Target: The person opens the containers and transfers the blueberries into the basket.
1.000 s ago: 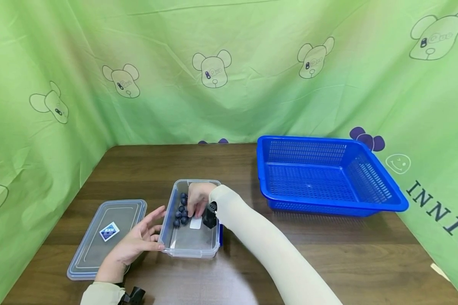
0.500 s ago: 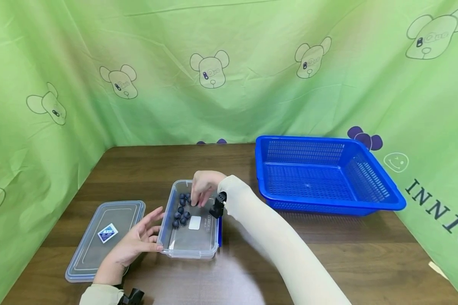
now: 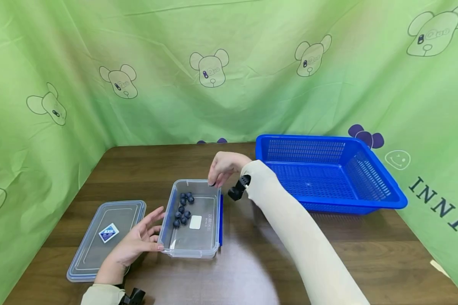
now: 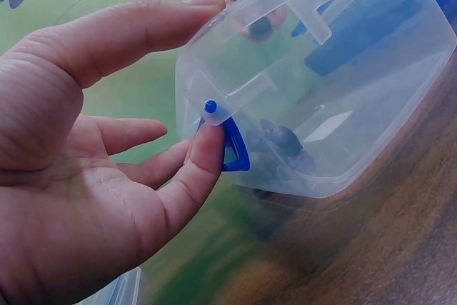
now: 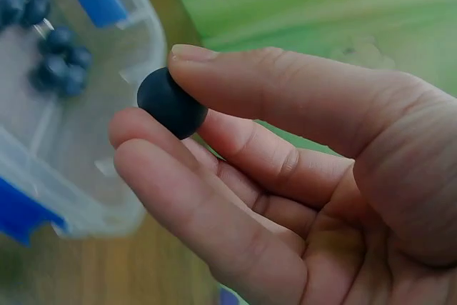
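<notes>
A clear plastic food container (image 3: 187,243) with blue clasps stands uncovered on the table. Several blueberries (image 3: 181,215) lie along its left side. My left hand (image 3: 133,242) rests against the container's left wall, fingers spread; in the left wrist view one fingertip is at the rim and another touches a blue clasp (image 4: 240,155). Over the container's far right corner, my right hand (image 3: 226,166) pinches a single blueberry (image 5: 171,105) between thumb and fingertips. The container's lid (image 3: 85,254), with a blue-and-white label, lies flat to the left, partly behind my left hand.
A large blue plastic basket (image 3: 307,202) stands at the back right of the wooden table (image 3: 351,250). Behind and on both sides hangs a green curtain (image 3: 168,110) printed with bear heads. My right forearm crosses the table's front right part.
My right hand has risen out of the container and moved to the right and away, carrying a blueberry. The left hand has stayed at the container's side.
</notes>
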`<action>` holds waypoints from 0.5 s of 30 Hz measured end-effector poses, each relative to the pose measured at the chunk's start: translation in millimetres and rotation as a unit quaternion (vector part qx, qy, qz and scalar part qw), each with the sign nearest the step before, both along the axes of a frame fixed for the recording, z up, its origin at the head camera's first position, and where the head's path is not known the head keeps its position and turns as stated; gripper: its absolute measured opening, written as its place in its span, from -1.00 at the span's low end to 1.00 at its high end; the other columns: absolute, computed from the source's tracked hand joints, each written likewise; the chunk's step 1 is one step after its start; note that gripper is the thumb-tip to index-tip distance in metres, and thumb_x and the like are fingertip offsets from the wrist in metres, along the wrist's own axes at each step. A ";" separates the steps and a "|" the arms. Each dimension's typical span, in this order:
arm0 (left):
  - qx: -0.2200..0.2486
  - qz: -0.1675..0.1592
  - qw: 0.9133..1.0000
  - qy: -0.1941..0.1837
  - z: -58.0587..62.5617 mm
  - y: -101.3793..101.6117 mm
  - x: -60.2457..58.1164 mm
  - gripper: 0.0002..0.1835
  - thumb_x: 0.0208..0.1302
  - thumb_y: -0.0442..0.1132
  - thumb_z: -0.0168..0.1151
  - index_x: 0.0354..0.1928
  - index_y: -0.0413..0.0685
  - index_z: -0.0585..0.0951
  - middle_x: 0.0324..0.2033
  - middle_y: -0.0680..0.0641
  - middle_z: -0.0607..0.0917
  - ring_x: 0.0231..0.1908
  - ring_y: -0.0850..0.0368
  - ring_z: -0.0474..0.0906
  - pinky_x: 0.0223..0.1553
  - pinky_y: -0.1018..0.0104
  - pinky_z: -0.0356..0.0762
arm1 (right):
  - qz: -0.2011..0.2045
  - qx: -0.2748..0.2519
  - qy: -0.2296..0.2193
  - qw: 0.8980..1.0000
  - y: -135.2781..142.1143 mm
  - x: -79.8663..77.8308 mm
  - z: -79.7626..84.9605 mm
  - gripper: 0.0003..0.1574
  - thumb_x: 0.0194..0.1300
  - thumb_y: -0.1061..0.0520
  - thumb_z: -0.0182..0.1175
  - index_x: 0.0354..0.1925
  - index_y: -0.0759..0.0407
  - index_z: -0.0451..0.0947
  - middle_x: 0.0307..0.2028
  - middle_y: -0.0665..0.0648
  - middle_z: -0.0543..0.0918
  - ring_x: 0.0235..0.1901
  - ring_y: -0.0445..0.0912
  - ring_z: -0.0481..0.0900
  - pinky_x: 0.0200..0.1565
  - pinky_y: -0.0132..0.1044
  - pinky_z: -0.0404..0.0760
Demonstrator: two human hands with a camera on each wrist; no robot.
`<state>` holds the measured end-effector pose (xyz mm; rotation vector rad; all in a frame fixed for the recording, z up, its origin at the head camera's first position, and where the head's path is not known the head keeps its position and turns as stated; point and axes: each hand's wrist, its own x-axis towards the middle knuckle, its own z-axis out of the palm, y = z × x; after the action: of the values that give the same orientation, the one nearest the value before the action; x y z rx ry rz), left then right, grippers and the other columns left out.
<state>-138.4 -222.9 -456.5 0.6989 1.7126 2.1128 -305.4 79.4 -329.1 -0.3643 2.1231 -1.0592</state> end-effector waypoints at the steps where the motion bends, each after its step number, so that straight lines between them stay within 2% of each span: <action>1: 0.001 0.000 1.000 -0.001 -0.1 -0.1 0.3 -0.03 0.10 -0.57 0.33 0.54 0.02 0.16 0.36 -0.08 0.23 0.08 0.06 0.49 -0.06 0.31 0.61 | -0.003 -0.001 0.004 1.000 5.2 -1.4 1.6 -0.91 0.16 0.42 0.33 -0.29 0.43 0.67 -0.41 0.25 0.74 -0.46 -0.03 0.73 -0.09 -0.05 0.69; 5: -0.001 0.001 1.000 -0.004 -0.9 -0.3 1.0 -0.04 0.11 -0.56 0.34 0.54 0.03 0.16 0.36 -0.08 0.23 0.09 0.07 0.49 -0.06 0.30 0.62 | -0.019 -0.007 0.014 1.000 27.3 -6.6 7.1 -0.89 0.17 0.41 0.33 -0.27 0.43 0.66 -0.42 0.22 0.74 -0.44 -0.03 0.74 -0.03 0.00 0.65; 11: -0.014 0.008 1.000 -0.011 -2.4 -1.5 0.2 -0.02 0.10 -0.54 0.35 0.55 -0.06 0.11 0.38 -0.15 0.20 0.09 0.07 0.49 -0.05 0.30 0.61 | -0.046 -0.030 0.018 0.998 61.3 -11.7 12.3 -0.85 0.18 0.45 0.29 -0.23 0.51 0.62 -0.45 0.19 0.72 -0.43 0.00 0.73 -0.24 -0.18 0.73; 15: -0.027 0.016 0.999 -0.022 -3.1 -2.6 -0.5 0.01 0.09 -0.54 0.37 0.55 -0.14 0.05 0.39 -0.23 0.15 0.10 0.07 0.48 -0.03 0.30 0.61 | -0.068 -0.042 0.017 0.997 86.0 -14.3 14.6 -0.82 0.19 0.46 0.28 -0.19 0.54 0.60 -0.45 0.19 0.72 -0.44 -0.02 0.72 -0.24 -0.19 0.73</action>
<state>-138.9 -225.5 -459.6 0.6098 1.7621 2.0776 -319.8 165.3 -314.5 -0.2835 2.1628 -1.2312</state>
